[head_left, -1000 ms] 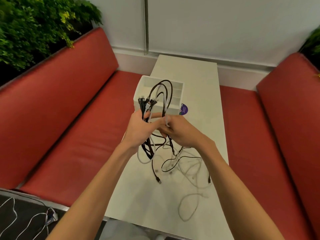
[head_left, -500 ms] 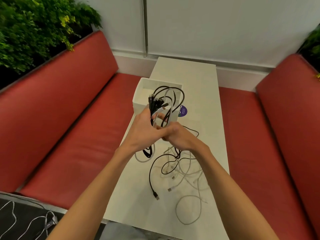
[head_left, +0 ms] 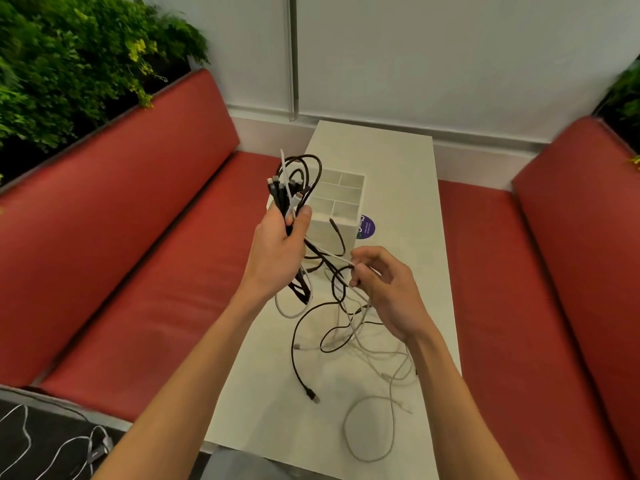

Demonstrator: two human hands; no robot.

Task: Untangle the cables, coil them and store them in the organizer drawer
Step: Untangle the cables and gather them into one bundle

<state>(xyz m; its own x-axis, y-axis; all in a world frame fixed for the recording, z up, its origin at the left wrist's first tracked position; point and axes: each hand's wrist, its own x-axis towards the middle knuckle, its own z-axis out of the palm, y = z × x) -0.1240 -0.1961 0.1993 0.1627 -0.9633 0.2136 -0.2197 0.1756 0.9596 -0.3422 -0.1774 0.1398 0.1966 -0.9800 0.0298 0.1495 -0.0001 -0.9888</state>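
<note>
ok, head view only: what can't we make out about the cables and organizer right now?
- Cable count in the bundle: strands overlap, and the left hand covers the middle.
- Where the white cable pinched by the right hand ends: lost in the tangle on the table.
- Organizer left compartments: behind the bundle.
- Sticker text: too small.
- Connector types: too small, blurred.
</note>
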